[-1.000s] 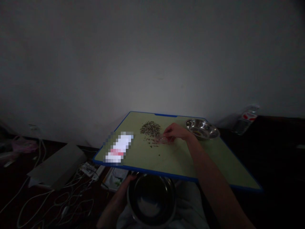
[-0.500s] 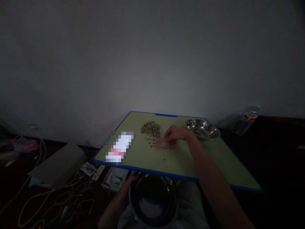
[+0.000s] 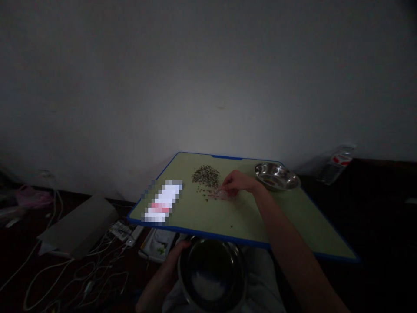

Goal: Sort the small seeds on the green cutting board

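On the pale green board (image 3: pixel 192 215) with a blue edge lies a pile of small dark, seed-like bits (image 3: pixel 206 175). Just to the right of the pile, my right hand (image 3: pixel 235 181) pinches a crumpled, see-through pinkish plastic bag (image 3: pixel 224 194), which rests low against the board. A few loose bits are scattered beside the bag. Below the board's front edge, my left hand (image 3: pixel 177 253) grips the left rim of a deep metal bowl (image 3: pixel 239 278) over my lap. The bowl's inside is too dark to make out.
A shiny metal basin (image 3: pixel 285 179) stands on the board's back right. A lit, blurred-out phone-like screen (image 3: pixel 164 202) lies at the left. Beyond the right side is a plastic bottle (image 3: pixel 337 164). Cables (image 3: pixel 97 265) and a grey box (image 3: pixel 80 226) lie on the left floor.
My right hand has shifted slightly left with the plastic bag. One loose bit has moved toward the board's front edge. The bowl in my left hand has moved a little right.
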The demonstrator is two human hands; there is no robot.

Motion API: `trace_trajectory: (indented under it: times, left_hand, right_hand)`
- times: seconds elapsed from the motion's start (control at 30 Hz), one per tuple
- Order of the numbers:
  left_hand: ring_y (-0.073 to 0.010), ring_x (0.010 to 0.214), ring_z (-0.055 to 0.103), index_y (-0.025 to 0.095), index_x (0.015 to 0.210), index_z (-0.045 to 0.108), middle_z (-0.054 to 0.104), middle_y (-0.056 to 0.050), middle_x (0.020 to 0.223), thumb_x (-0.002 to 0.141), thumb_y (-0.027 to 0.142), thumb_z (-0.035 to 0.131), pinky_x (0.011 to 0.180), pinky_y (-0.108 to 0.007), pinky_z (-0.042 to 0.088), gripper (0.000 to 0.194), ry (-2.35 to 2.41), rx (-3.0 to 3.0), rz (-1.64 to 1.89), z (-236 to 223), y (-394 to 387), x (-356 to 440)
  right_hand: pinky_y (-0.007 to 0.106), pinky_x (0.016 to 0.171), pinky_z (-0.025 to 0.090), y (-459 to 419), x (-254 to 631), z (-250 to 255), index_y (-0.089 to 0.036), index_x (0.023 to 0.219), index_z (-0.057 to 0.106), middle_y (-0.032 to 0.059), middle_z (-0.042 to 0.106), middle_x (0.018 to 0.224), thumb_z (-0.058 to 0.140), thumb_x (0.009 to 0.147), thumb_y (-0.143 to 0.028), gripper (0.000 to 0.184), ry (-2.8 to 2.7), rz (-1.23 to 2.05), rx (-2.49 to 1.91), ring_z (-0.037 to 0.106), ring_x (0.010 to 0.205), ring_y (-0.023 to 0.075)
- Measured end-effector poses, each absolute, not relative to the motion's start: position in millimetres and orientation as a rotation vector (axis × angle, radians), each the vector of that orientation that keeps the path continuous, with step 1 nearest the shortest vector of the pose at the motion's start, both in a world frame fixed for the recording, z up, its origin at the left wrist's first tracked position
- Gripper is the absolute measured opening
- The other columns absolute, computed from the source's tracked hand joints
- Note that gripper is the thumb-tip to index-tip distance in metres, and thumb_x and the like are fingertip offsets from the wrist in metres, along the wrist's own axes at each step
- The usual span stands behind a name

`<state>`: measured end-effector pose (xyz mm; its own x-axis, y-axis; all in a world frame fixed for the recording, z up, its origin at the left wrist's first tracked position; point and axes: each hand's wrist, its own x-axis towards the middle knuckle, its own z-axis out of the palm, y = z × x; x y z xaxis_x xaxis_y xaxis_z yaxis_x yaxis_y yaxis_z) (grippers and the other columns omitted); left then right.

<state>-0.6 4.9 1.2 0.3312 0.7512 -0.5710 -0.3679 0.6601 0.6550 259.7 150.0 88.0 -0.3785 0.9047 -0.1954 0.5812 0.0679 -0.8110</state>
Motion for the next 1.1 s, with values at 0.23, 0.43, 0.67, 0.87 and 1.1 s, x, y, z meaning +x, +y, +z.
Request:
trace_trajectory:
  times: [0.23, 0.43, 0.67, 0.87, 1.1]
  left_hand:
    - [-0.017, 0.061, 0.063, 0.013, 0.065, 0.069, 0.073, -0.003, 0.061, 0.068, 0.027, 0.056, 0.067, -0.027, 0.045, 0.02, 1.011, 0.459, 0.733, -1.8, 4.7, 0.6]
    - [-0.0158, 0.057, 0.062, 0.014, 0.063, 0.068, 0.072, -0.002, 0.058, 0.069, 0.027, 0.056, 0.063, -0.026, 0.045, 0.019, 1.016, 0.478, 0.748, -4.2, 2.7, 1.9]
    - [-0.0155, 0.057, 0.062, 0.014, 0.059, 0.067, 0.07, -0.001, 0.054, 0.069, 0.028, 0.055, 0.063, -0.025, 0.045, 0.021, 0.993, 0.481, 0.754, 4.9, -2.5, 9.1]
    - [-0.0154, 0.058, 0.062, 0.014, 0.062, 0.069, 0.072, -0.002, 0.058, 0.068, 0.03, 0.057, 0.063, -0.025, 0.045, 0.02, 0.989, 0.448, 0.742, -0.7, -0.9, 6.2]
    - [-0.0141, 0.056, 0.061, 0.015, 0.059, 0.068, 0.07, 0.0, 0.053, 0.069, 0.025, 0.056, 0.061, -0.023, 0.044, 0.019, 1.019, 0.491, 0.785, 7.3, -0.6, 5.8]
  right_hand:
    - [0.022, 0.048, 0.052, 145.1, 259.4, 93.7, -0.01, 0.068, 0.065, 0.0031, 0.064, 0.054, 0.07, 0.061, -0.033, 0.024, -1.93, 1.333, -1.441, 0.061, 0.05, 0.0131]
    - [0.019, 0.047, 0.05, 147.1, 255.9, 90.5, -0.01, 0.072, 0.067, 0.0035, 0.065, 0.055, 0.07, 0.063, -0.033, 0.025, -2.009, 1.33, -1.443, 0.059, 0.047, 0.0107]
    - [0.019, 0.044, 0.05, 149.3, 256.9, 88.5, -0.009, 0.069, 0.067, 0.0032, 0.064, 0.054, 0.068, 0.063, -0.029, 0.02, -1.989, 1.211, -1.484, 0.058, 0.046, 0.011]
    - [0.021, 0.044, 0.05, 148.0, 256.5, 89.2, -0.01, 0.069, 0.067, 0.0022, 0.063, 0.053, 0.067, 0.063, -0.028, 0.018, -1.994, 1.254, -1.458, 0.059, 0.046, 0.0117]
    - [0.019, 0.045, 0.049, 146.9, 254.3, 90.7, -0.011, 0.067, 0.067, 0.0016, 0.063, 0.052, 0.068, 0.063, -0.03, 0.02, -1.993, 1.234, -1.475, 0.058, 0.046, 0.0108]
